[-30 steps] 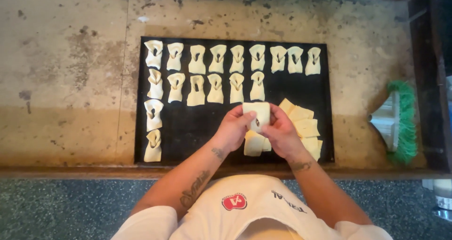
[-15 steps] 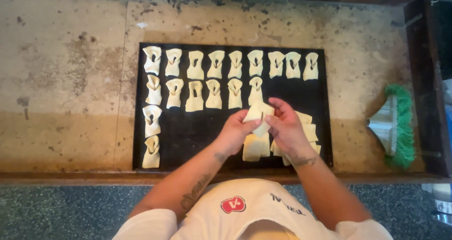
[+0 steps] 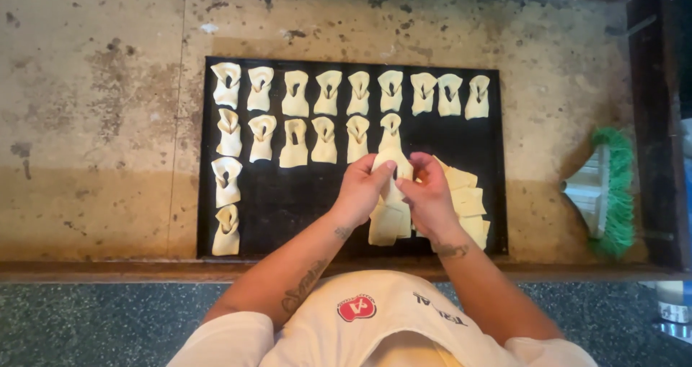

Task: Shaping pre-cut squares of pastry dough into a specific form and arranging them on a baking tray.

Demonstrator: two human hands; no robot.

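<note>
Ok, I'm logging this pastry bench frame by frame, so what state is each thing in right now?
Left hand: closed on the dough piece, pinching it.
Right hand: closed on the same piece from the other side.
Dough piece: held above the tray, partly folded.
Shaped pastries: folded, lying in rows on the tray.
Flat dough squares: unfolded, stacked loosely.
Black tray: flat on the worktop, partly filled.
Green brush: lying unused beside the tray.

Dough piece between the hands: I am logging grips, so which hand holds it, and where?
Both: the left hand and right hand pinch the pale dough piece at its middle, over the black tray.
</note>
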